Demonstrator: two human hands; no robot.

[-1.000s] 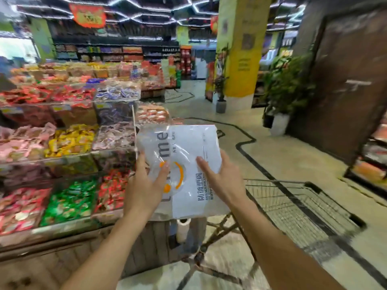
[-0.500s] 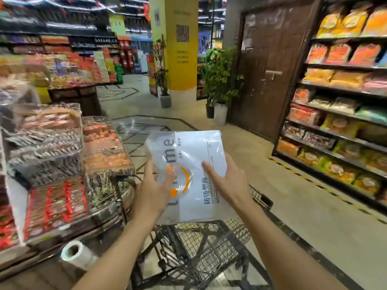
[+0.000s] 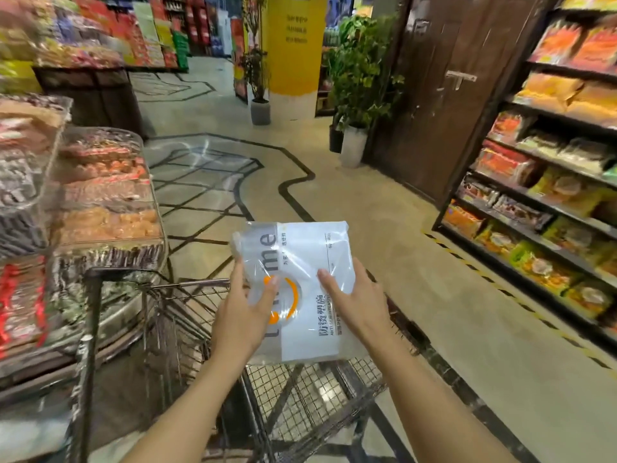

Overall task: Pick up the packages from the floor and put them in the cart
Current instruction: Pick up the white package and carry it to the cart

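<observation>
Now the step in hand looks like the lowering: the wire cart [image 3: 300, 396] stands directly under the white package [image 3: 300, 289], which is held up in the air over the basket, so by my reading what remains is to bring it down flat inside the rim rather than drop it from height. Both hands share the grip. The left hand [image 3: 243, 315] holds the package's left side with its thumb pressed on the orange ring printed on the front, and the right hand [image 3: 354, 302] holds the right side with its thumb across the front film; the other fingers are hidden behind. The wrapper looks thin and slack, so keeping both sides level should stop it folding or catching on the wire. Around this, the shelves [image 3: 541, 182] of bagged snacks run along the right, well apart from the cart, and the candy counter [image 3: 83, 208] stands just beside the cart's left edge, the closest thing to knock against. A dark door [image 3: 450, 95], a yellow pillar [image 3: 293, 55] and potted plants [image 3: 357, 78] lie farther down the aisle. The floor [image 3: 384, 235] ahead shows no other packages from this angle.
</observation>
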